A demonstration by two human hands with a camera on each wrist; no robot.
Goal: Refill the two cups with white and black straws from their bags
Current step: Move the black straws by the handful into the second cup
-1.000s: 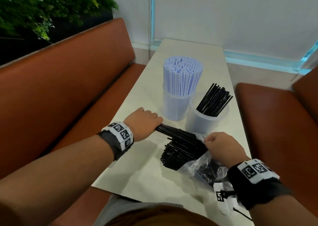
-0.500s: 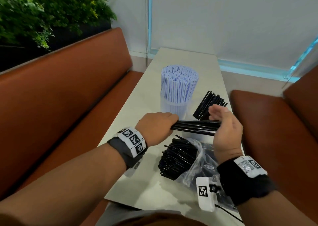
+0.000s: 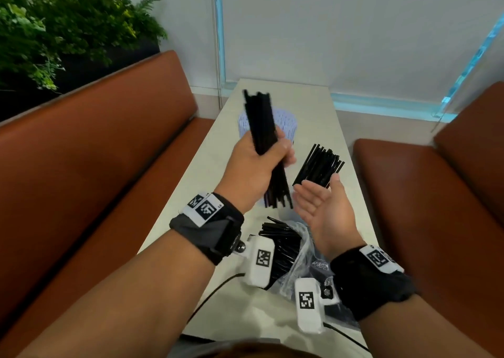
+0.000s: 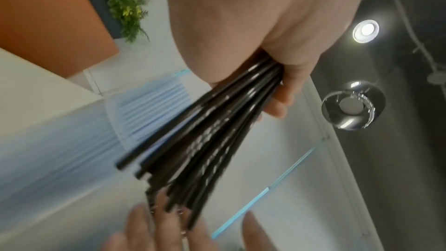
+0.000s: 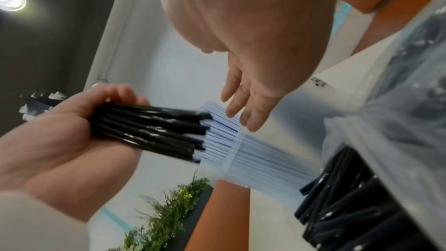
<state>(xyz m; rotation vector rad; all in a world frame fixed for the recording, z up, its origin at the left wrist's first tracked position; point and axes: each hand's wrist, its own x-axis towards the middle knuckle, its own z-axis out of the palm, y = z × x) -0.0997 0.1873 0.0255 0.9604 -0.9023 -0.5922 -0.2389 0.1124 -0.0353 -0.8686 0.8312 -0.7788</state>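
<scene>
1. My left hand [image 3: 252, 166] is clamped round a bundle of black straws [image 3: 261, 128], fingers curled tight about its middle, held up over the table [image 3: 324, 112].
2. The bundle stands nearly upright: its far ends poke up past my knuckles and its near ends fan out below my palm.
3. My right hand [image 3: 324, 210] is flat, palm up, fingers straight, holding nothing; it sits just right of and under the bundle's lower ends.
4. From the left wrist, those lower ends hang right over my right fingers [image 4: 166, 222]; I can't tell whether they touch.
5. Behind the bundle, at the far middle of the table, the cup of white straws [image 3: 283, 124] is packed full, half hidden by my fist.
6. To its right the other cup's black straws [image 3: 320, 166] lean right; the cup itself is hidden behind my right hand.
7. Near me, under both wrists, the clear bag [image 3: 302, 251] lies on the table with more black straws sticking out of its left mouth.
8. Brown benches [image 3: 95, 153] flank the table, and a green plant [image 3: 54, 25] sits far left.
</scene>
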